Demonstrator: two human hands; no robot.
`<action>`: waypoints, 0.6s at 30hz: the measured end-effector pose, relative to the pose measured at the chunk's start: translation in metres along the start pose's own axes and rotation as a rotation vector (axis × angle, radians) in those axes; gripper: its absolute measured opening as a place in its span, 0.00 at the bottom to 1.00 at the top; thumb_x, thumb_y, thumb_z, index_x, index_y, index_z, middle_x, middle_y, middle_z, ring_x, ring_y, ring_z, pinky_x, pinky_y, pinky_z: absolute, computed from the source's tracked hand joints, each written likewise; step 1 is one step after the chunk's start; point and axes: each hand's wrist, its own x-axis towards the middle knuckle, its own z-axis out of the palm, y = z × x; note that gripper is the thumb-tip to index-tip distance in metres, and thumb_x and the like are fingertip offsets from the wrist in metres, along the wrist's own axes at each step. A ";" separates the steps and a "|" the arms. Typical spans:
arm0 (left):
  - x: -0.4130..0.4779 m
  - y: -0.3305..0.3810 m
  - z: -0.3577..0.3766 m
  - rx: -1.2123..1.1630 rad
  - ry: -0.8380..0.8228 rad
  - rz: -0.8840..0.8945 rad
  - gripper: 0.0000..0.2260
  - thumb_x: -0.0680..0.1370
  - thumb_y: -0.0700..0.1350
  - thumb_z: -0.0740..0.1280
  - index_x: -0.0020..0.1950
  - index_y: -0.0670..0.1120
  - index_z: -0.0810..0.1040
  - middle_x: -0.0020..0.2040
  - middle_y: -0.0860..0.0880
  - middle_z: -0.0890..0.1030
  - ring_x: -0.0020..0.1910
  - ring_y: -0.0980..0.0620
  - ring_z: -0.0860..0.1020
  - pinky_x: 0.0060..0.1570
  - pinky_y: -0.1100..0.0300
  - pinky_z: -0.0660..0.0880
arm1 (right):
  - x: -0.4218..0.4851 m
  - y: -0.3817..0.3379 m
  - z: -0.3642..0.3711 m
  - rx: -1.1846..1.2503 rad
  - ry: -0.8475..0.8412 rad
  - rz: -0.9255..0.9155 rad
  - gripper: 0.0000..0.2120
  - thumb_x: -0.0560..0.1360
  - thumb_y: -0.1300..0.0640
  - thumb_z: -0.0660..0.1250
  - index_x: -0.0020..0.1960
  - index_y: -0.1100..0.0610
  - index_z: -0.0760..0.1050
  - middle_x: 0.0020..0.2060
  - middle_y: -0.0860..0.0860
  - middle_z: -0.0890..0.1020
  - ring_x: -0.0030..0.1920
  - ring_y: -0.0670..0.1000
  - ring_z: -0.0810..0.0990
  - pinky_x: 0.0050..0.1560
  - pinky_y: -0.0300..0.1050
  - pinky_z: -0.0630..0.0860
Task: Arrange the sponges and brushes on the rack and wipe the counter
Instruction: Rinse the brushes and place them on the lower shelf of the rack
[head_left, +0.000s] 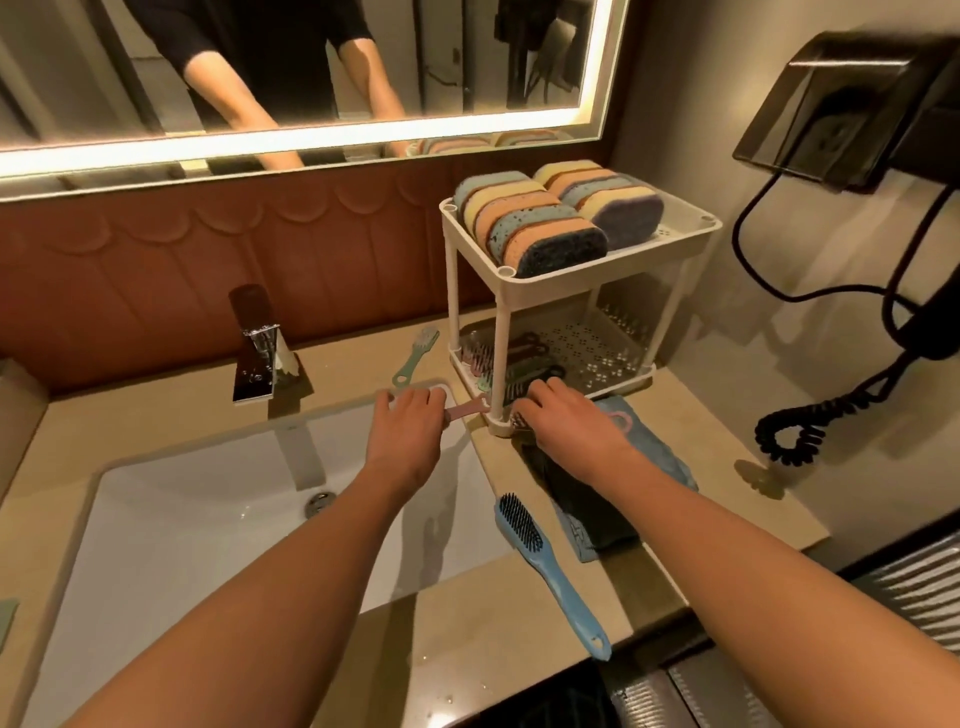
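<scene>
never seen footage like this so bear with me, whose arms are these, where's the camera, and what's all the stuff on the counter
There is no machine here. The single picture comes from a camera worn on a person's head, looking down at their own bare arms. The mirror above reflects them.

The left hand holds a pink brush by its handle, beside the white two-shelf rack. The right hand reaches to the brushes on the lower shelf; whether it grips one I cannot tell. Sponges fill the top shelf.

On the counter lie a blue brush, a green brush behind the sink, and a blue cloth.
</scene>
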 end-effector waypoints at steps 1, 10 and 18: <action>0.004 0.000 0.000 -0.003 -0.001 0.000 0.02 0.83 0.46 0.61 0.55 0.52 0.71 0.56 0.50 0.79 0.58 0.47 0.74 0.65 0.47 0.65 | 0.001 0.002 0.003 0.009 0.001 0.018 0.22 0.75 0.66 0.67 0.69 0.57 0.70 0.61 0.55 0.73 0.61 0.57 0.70 0.56 0.50 0.72; 0.028 0.016 0.011 0.043 0.038 -0.015 0.01 0.82 0.47 0.63 0.52 0.53 0.73 0.52 0.51 0.81 0.54 0.48 0.76 0.69 0.42 0.59 | 0.021 0.011 0.028 0.064 0.009 0.111 0.25 0.74 0.66 0.69 0.69 0.56 0.70 0.62 0.54 0.72 0.62 0.56 0.69 0.59 0.49 0.73; 0.054 0.024 0.020 -0.066 0.093 -0.100 0.10 0.84 0.53 0.57 0.48 0.51 0.71 0.47 0.49 0.79 0.49 0.46 0.73 0.57 0.44 0.65 | 0.049 0.027 0.038 0.128 -0.082 0.120 0.24 0.78 0.67 0.65 0.72 0.54 0.69 0.61 0.56 0.77 0.62 0.58 0.73 0.61 0.52 0.73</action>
